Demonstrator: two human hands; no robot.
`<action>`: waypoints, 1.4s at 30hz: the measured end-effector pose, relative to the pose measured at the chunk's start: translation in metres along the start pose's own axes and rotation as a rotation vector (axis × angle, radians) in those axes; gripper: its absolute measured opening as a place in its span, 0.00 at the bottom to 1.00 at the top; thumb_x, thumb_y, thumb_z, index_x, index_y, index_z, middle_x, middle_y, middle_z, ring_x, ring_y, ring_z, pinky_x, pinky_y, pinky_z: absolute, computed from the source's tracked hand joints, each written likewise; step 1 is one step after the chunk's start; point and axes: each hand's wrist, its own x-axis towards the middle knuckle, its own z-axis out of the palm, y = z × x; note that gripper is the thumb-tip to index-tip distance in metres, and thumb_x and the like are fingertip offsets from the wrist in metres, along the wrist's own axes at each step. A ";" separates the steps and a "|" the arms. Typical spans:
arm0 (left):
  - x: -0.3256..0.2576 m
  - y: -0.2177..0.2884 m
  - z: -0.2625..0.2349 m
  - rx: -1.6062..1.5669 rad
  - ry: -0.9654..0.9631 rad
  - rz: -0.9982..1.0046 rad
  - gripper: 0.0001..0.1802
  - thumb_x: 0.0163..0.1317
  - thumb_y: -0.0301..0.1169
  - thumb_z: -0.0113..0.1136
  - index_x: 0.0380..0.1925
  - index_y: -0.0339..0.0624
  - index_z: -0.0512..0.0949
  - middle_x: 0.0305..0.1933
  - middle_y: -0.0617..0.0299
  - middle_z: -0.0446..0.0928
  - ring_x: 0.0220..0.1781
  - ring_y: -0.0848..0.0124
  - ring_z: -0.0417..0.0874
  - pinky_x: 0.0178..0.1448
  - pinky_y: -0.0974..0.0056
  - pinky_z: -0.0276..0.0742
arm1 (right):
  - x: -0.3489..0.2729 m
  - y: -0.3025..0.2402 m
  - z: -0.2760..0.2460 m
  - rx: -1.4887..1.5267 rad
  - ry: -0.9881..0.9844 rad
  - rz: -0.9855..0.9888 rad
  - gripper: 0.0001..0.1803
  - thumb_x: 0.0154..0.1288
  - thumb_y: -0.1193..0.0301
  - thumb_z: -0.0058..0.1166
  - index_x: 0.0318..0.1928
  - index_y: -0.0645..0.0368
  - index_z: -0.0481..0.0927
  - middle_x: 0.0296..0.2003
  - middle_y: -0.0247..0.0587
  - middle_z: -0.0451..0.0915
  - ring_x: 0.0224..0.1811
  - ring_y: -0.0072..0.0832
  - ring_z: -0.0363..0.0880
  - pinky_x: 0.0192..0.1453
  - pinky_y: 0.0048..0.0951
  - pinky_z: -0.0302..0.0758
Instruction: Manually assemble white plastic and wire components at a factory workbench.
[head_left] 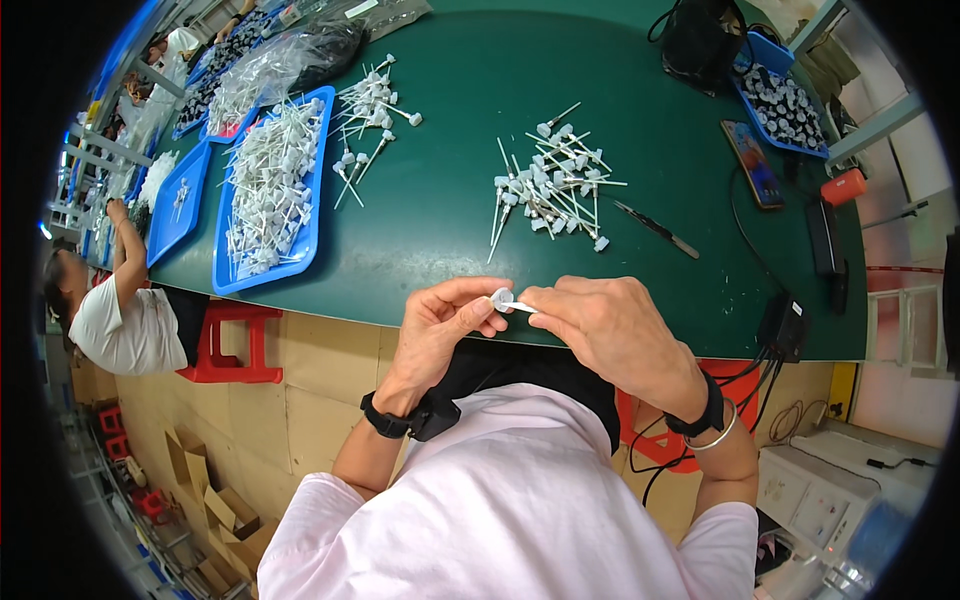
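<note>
Above the table's front edge, my left hand (436,328) pinches a small round white cap (502,297) between thumb and fingers. My right hand (612,322) closes on the thin white tube (520,307) that extends from this cap, so both hands hold one capped tube between them. Beyond them lies a loose pile of similar white caps with thin tubes (552,190), pointing every way. A pair of dark tweezers (657,230) rests right of that pile. Both wrists wear black bands.
A blue tray (222,284) heaped with capped tubes stands left, beside a nearly bare blue tray (167,236). A smaller pile (370,105) lies behind. At right are a phone (752,165), cables, a black box (781,327) and a filled blue tray (815,150). A person (125,320) sits left.
</note>
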 end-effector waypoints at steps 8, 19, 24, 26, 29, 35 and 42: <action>0.003 -0.002 0.002 -0.066 -0.016 -0.044 0.14 0.69 0.28 0.61 0.51 0.31 0.81 0.42 0.54 0.84 0.37 0.73 0.84 0.43 0.71 0.81 | -0.002 0.004 -0.002 -0.188 -0.008 -0.056 0.10 0.64 0.73 0.59 0.46 0.54 0.81 0.24 0.40 0.76 0.27 0.39 0.81 0.28 0.40 0.74; -0.003 0.037 -0.038 0.106 0.223 0.215 0.14 0.69 0.25 0.59 0.53 0.34 0.81 0.46 0.60 0.84 0.39 0.76 0.84 0.40 0.71 0.81 | -0.011 0.031 -0.029 -0.179 0.305 0.280 0.21 0.58 0.72 0.66 0.53 0.56 0.78 0.32 0.44 0.76 0.32 0.44 0.81 0.34 0.40 0.75; 0.000 0.095 -0.166 0.442 0.829 0.538 0.14 0.69 0.29 0.59 0.51 0.35 0.82 0.40 0.63 0.84 0.35 0.77 0.82 0.35 0.73 0.74 | -0.030 0.093 -0.018 -0.486 0.230 0.472 0.19 0.62 0.73 0.64 0.52 0.63 0.76 0.39 0.52 0.75 0.38 0.50 0.80 0.39 0.45 0.76; 0.008 0.096 -0.223 0.560 0.866 0.526 0.15 0.69 0.30 0.59 0.53 0.34 0.82 0.42 0.62 0.84 0.36 0.77 0.82 0.35 0.72 0.75 | -0.026 0.097 -0.018 -0.476 0.229 0.453 0.14 0.63 0.74 0.61 0.47 0.64 0.76 0.37 0.51 0.74 0.37 0.51 0.77 0.40 0.47 0.72; 0.034 0.097 -0.257 0.738 0.896 0.416 0.18 0.65 0.31 0.64 0.54 0.38 0.82 0.44 0.60 0.84 0.40 0.74 0.84 0.39 0.69 0.79 | -0.026 0.109 -0.027 -0.522 0.191 0.490 0.11 0.64 0.73 0.61 0.42 0.65 0.75 0.39 0.54 0.76 0.38 0.55 0.78 0.39 0.50 0.75; 0.055 0.093 -0.124 0.988 0.742 0.656 0.11 0.62 0.27 0.65 0.46 0.41 0.84 0.39 0.59 0.83 0.37 0.70 0.83 0.40 0.63 0.79 | -0.019 0.147 -0.036 -0.605 0.225 0.470 0.12 0.63 0.73 0.62 0.36 0.67 0.72 0.34 0.57 0.79 0.38 0.57 0.79 0.39 0.50 0.75; 0.108 0.034 -0.025 1.282 0.155 0.478 0.05 0.60 0.26 0.64 0.34 0.37 0.84 0.31 0.50 0.83 0.30 0.55 0.84 0.35 0.58 0.79 | 0.006 0.160 -0.052 -0.514 0.318 0.484 0.14 0.63 0.70 0.63 0.43 0.68 0.75 0.35 0.57 0.82 0.38 0.55 0.82 0.41 0.48 0.76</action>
